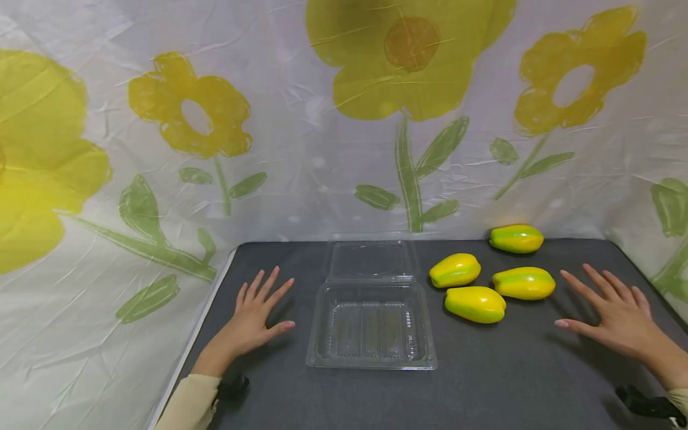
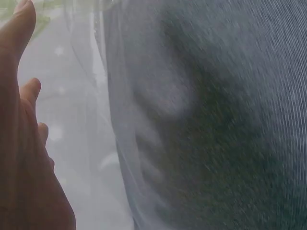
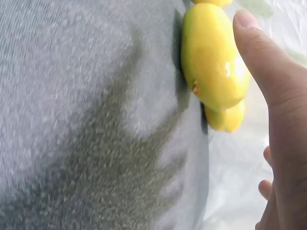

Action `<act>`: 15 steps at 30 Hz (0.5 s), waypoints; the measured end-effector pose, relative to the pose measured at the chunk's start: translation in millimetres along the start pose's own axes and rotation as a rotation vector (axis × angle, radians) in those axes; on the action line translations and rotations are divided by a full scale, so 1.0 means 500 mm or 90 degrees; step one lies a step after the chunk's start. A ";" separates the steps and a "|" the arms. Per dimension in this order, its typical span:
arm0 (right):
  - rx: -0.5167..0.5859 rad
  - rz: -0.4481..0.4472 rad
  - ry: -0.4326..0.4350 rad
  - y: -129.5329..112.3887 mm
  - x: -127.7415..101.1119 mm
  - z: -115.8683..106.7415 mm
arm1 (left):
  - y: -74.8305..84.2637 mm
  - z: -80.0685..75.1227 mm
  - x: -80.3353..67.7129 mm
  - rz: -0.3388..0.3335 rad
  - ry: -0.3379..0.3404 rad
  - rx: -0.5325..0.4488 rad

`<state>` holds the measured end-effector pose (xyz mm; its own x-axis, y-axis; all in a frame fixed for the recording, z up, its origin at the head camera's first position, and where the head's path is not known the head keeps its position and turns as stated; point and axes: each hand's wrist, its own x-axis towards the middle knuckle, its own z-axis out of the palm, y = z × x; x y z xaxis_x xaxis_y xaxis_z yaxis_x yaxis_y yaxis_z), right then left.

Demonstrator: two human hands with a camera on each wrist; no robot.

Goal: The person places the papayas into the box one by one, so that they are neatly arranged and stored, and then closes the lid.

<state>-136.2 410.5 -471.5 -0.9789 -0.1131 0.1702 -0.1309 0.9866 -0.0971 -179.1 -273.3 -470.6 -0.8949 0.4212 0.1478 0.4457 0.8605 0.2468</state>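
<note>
both hands flat and spread, left hand near table edge, right hand beside peppers

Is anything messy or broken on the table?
Nothing stands out. The clear box lies open and empty, four yellow-green fruits sit whole beside it, and both hands, left hand and right hand, are spread flat, holding nothing.

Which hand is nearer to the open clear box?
Left. The left hand lies flat on the table just left of the box. The right hand is far to its right, beyond the four yellow fruits.
</note>
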 end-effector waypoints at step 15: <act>0.084 -0.113 0.044 -0.062 0.013 -0.019 | 0.067 0.009 -0.008 0.094 0.014 -0.032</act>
<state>-137.0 380.1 -458.2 -0.9260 -0.2711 0.2627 -0.3245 0.9273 -0.1867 -160.8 -244.9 -467.4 -0.8186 0.5357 0.2071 0.5741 0.7737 0.2678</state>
